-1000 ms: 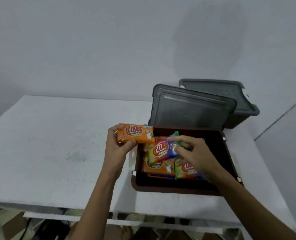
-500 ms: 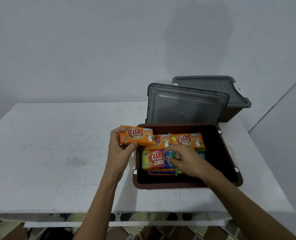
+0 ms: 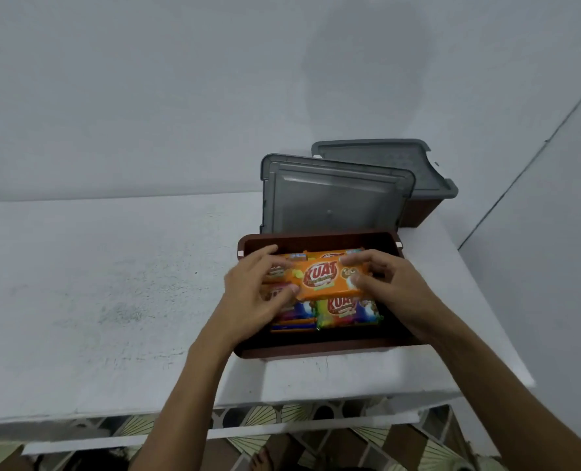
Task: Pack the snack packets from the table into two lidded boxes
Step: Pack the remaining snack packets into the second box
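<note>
In the head view, we hold one orange packet (image 3: 326, 278) over the open box (image 3: 316, 350), above the packets already lying inside it. Our left hand (image 3: 248, 297) pinches the packet's left end, thumb at the near edge and fingers over the far edge. Our right hand (image 3: 394, 287) pinches the right end, so both grips are closed on the packet, neither spread.

The open box stands on the bench (image 3: 112, 283). Its grey lid (image 3: 333, 198) leans upright just behind the far wall. Behind that sits the second box (image 3: 418, 214), with a second lid (image 3: 384, 158) on top. Inside the open box, a rainbow packet (image 3: 347, 311) lies at the near side, below the one we hold.

We judge this to be the placing step for the open box. The next move calls for lowering the packet flat onto the layer beneath, then loosing both grips. We see no loose packets on the bench, so fitting the grey lid may follow.
</note>
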